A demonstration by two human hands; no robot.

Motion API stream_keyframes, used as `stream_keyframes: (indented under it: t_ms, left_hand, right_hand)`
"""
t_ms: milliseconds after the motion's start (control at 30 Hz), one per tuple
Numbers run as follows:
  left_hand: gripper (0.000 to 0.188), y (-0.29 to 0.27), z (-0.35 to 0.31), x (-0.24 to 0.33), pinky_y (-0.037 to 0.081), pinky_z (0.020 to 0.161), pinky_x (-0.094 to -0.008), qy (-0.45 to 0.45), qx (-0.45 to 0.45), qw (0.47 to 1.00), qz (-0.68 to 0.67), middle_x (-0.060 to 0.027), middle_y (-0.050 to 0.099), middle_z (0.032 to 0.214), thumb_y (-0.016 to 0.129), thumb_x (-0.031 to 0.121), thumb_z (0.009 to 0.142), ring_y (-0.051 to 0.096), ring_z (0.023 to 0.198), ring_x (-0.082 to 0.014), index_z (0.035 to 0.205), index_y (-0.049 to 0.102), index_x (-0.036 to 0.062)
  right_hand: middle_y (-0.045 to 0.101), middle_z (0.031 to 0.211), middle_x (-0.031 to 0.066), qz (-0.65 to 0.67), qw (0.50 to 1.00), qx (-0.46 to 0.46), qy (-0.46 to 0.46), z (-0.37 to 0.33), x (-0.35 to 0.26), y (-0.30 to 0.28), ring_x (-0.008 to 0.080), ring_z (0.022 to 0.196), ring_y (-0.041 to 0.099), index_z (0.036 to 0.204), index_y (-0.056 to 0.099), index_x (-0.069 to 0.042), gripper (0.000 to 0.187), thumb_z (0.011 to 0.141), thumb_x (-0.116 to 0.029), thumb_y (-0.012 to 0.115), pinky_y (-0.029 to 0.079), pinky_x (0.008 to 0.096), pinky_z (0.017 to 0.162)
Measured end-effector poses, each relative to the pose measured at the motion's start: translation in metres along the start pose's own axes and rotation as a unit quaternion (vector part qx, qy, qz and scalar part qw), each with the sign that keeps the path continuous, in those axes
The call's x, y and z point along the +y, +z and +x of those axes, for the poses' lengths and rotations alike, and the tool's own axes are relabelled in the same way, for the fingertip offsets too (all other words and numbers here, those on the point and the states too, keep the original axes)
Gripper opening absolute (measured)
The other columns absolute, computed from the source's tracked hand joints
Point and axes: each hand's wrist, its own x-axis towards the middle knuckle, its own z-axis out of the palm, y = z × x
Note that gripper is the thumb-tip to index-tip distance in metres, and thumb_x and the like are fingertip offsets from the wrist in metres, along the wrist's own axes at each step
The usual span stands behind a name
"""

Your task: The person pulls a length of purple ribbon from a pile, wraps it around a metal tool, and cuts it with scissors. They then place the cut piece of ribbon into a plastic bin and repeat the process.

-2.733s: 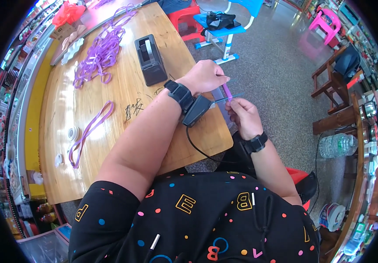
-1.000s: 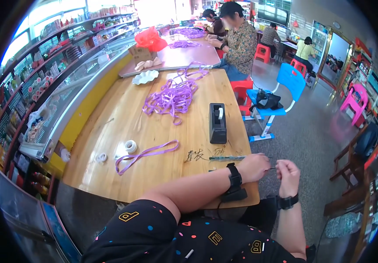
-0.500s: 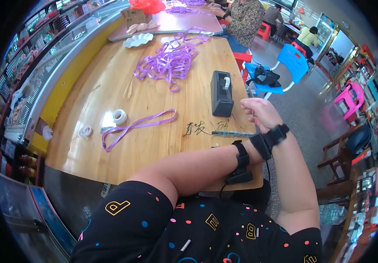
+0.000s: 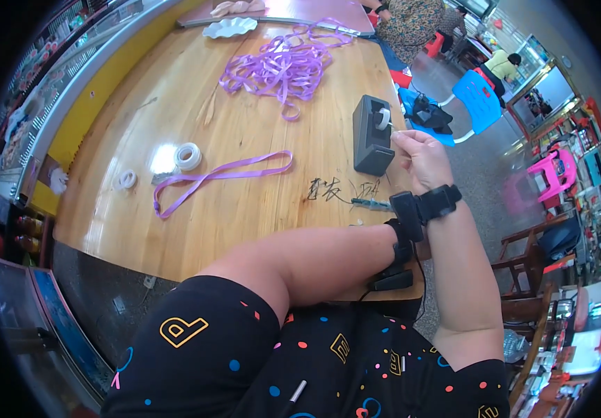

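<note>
My right hand [image 4: 420, 159] reaches over the wooden table [image 4: 196, 230] to a black tape dispenser [image 4: 372, 139]. Its thumb and fingers pinch the clear tape end [image 4: 392, 128] coming off the roll. A black band sits on that wrist. My left forearm lies along the table's near edge with a black strap and a small device at the wrist. The left hand itself is hidden behind my right forearm. A thin pen-like object [image 4: 370, 203] lies on the table just beside the wrists.
A purple ribbon loop [image 4: 218, 174] lies mid-table, with a pile of purple ribbons [image 4: 281, 66] farther back. Two white tape rolls [image 4: 188, 155] rest at the left. A white plate [image 4: 229, 28] sits at the far edge. A blue chair [image 4: 478, 94] and seated people are beyond.
The view has tipped down and closer to the table. My right hand moved from the table's near edge forward to the dispenser and took hold of the tape end.
</note>
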Motion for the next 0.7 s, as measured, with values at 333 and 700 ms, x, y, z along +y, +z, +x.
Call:
stream_keyframes:
  t_ms: [333, 700]
  left_hand:
    - [0.015, -0.008, -0.005, 0.007, 0.051, 0.075, -0.0351, -0.003, 0.019, 1.000, 0.005, -0.0084, 0.064, 0.087, 0.056, 0.012, 0.080, 0.064, 0.084, -0.0251, 0.094, 0.061, 0.0121]
    - [0.013, -0.017, 0.000, 0.015, 0.051, 0.073, -0.0345, 0.014, 0.015, 0.999, 0.026, -0.0074, 0.064, 0.084, 0.056, 0.012, 0.079, 0.064, 0.083, -0.0241, 0.091, 0.061, 0.0124]
  right_hand:
    - [0.059, 0.067, -0.0018, -0.033, 0.990, -0.070, 0.120, -0.028, 0.011, -0.015, 0.0043, 0.051, 0.048, 0.085, 0.061, -0.007, 0.009, 0.083, -0.013, 0.066, 0.036, 0.0182, 0.045]
    - [0.059, 0.066, 0.0027, -0.053, 0.976, -0.098, 0.186, -0.007, 0.024, -0.017, 0.0078, 0.050, 0.050, 0.082, 0.059, -0.004, 0.007, 0.082, -0.007, 0.066, 0.041, 0.0220, 0.044]
